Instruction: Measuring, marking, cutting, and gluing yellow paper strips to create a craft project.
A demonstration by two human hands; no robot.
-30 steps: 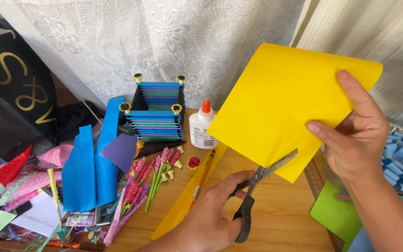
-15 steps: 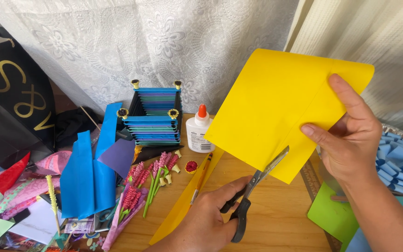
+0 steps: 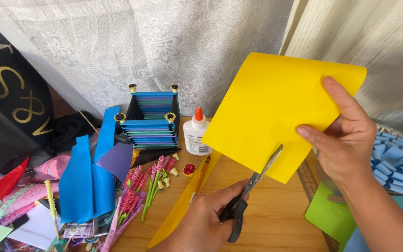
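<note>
Presently, the right hand [image 3: 346, 140] pinches a folded yellow paper sheet [image 3: 276, 121] at its right edge, thumb in front. Below and to its left, the left hand [image 3: 206, 221] grips black-handled metal scissors [image 3: 250, 189], blades meeting the sheet's lower edge. A white glue bottle [image 3: 197, 133] stands beyond the left hand.

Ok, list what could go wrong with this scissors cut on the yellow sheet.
1. The right hand pinches the yellow sheet close above the scissors; its fingers could get nicked.
2. The sheet is held in the air by one edge only, so it may flex and the cut may wander.
3. The left hand works near the glue bottle and the small paper flowers; it could knock them.
</note>
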